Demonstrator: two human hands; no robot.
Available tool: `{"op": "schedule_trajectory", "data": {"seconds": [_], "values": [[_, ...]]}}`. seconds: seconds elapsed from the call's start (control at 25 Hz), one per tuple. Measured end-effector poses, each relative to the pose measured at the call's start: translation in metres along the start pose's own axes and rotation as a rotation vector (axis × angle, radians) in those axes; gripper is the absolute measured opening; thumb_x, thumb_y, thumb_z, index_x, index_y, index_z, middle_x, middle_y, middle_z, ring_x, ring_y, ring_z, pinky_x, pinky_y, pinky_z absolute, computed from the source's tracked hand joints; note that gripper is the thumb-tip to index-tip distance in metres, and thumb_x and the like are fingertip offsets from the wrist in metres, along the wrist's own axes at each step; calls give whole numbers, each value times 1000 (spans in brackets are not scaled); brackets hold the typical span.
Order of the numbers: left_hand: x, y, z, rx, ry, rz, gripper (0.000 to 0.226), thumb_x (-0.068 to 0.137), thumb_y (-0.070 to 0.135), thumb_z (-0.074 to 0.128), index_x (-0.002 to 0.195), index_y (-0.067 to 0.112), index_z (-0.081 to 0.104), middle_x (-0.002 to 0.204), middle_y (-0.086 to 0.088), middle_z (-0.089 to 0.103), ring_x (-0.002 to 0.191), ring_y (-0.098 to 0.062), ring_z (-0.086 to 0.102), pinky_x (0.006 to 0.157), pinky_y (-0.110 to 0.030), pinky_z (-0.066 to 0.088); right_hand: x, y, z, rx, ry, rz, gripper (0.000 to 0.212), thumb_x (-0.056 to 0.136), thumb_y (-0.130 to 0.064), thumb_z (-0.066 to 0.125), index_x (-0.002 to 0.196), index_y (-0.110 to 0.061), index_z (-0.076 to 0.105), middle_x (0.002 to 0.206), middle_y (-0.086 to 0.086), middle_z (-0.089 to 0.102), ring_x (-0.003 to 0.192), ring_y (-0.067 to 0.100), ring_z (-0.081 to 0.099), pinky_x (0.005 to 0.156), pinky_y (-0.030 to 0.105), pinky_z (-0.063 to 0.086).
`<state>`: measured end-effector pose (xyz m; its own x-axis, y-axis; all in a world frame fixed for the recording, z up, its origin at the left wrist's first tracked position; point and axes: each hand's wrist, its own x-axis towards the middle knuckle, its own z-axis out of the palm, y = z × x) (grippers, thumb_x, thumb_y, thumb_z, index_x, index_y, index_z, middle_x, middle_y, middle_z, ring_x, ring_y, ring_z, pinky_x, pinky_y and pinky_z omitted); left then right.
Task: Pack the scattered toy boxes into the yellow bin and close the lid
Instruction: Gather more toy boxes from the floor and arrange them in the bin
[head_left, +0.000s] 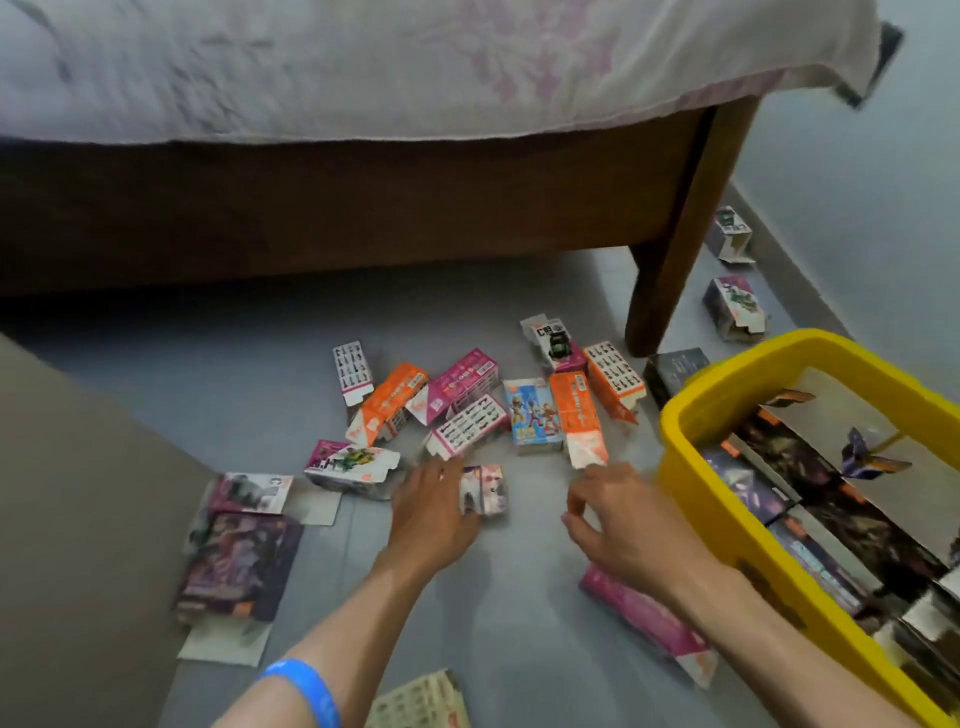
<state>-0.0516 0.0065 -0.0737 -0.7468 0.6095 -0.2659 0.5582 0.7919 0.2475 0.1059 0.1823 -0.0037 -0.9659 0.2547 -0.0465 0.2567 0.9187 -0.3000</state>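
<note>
Several small toy boxes lie scattered on the grey floor, among them an orange box (387, 402), a pink box (460, 382) and a blue box (532, 415). My left hand (434, 512) reaches out and touches a small pinkish box (488, 491); whether it grips it is unclear through blur. My right hand (610, 514) hovers with loosely curled fingers just below an orange box (576, 415), holding nothing. The yellow bin (691, 467) stands at the right with several boxes inside. No lid is in view.
A wooden bed with a pale cover spans the back, its leg (675, 260) near the bin. Two boxes (735, 306) lie beyond the leg by the wall. A purple box (241, 564) lies left, a pink box (644, 618) under my right forearm.
</note>
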Motion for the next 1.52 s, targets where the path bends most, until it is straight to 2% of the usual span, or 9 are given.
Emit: {"op": "schedule_trajectory", "data": {"seconds": [0.2, 0.32, 0.48, 0.72, 0.88, 1.08, 1.2, 1.4, 1.52], "values": [[-31, -72, 4, 53, 59, -173, 77, 88, 27, 53, 155, 24, 17, 162, -5, 19, 148, -26, 16, 119, -48, 15, 35, -30, 40, 19, -127, -43, 16, 92, -40, 53, 93, -28, 63, 104, -6, 65, 96, 16, 60, 75, 34, 47], [-44, -138, -5, 134, 158, -478, 83, 83, 35, 59, 154, 25, 17, 160, -11, 20, 145, -33, 20, 115, -54, 21, 52, -60, 67, 41, -230, -109, 15, 93, -41, 53, 97, -30, 61, 109, -7, 64, 100, 16, 58, 80, 35, 49], [-60, -204, -1, -252, 172, -846, 98, 79, 61, 66, 154, 23, 15, 157, -15, 26, 140, -38, 28, 113, -52, 28, 56, -70, 78, 42, -289, -154, 11, 93, -43, 52, 96, -34, 58, 110, -11, 62, 98, 11, 56, 77, 28, 47], [-60, -209, 10, -178, 73, -725, 86, 62, 61, 78, 137, 40, 40, 147, -10, 31, 135, -37, 29, 110, -51, 24, 46, -67, 80, 46, -305, -121, 14, 93, -42, 52, 99, -31, 59, 111, -8, 63, 100, 15, 58, 77, 30, 47], [-62, -197, 4, -215, 16, -804, 103, 56, 55, 78, 143, 40, 25, 140, -19, 39, 126, -40, 38, 102, -46, 31, 37, -63, 76, 71, -302, -115, 15, 93, -40, 52, 100, -29, 60, 113, -7, 64, 101, 16, 58, 77, 31, 46], [-40, -123, -35, -995, 195, -738, 108, 37, 65, 79, 133, 38, 36, 128, 0, 59, 106, -20, 59, 83, -37, 47, 30, -55, 53, 297, -279, -60, 24, 91, -41, 59, 112, -29, 61, 114, -12, 65, 93, 10, 63, 80, 31, 51], [-17, -50, -49, -1234, 88, -551, 106, 40, 62, 82, 133, 43, 36, 124, 2, 64, 102, -18, 65, 82, -37, 53, 23, -50, 23, 717, -176, 74, 28, 86, -46, 66, 111, -34, 60, 103, -16, 67, 80, 7, 64, 74, 25, 54], [11, 39, -51, -704, -34, -375, 114, 42, 74, 77, 142, 43, 32, 139, 0, 53, 125, -28, 52, 104, -43, 45, 18, -12, -23, 609, 192, 163, 13, 90, -29, 68, 103, -27, 65, 92, -17, 65, 78, 5, 62, 68, 23, 49], [43, 89, -44, -486, 45, -191, 88, 72, 62, 73, 146, 32, 34, 150, -5, 41, 132, -30, 44, 104, -45, 42, 10, 41, -57, 174, 303, 244, 38, 87, -40, 68, 120, -22, 59, 115, -3, 63, 101, 21, 59, 82, 34, 47]]}}
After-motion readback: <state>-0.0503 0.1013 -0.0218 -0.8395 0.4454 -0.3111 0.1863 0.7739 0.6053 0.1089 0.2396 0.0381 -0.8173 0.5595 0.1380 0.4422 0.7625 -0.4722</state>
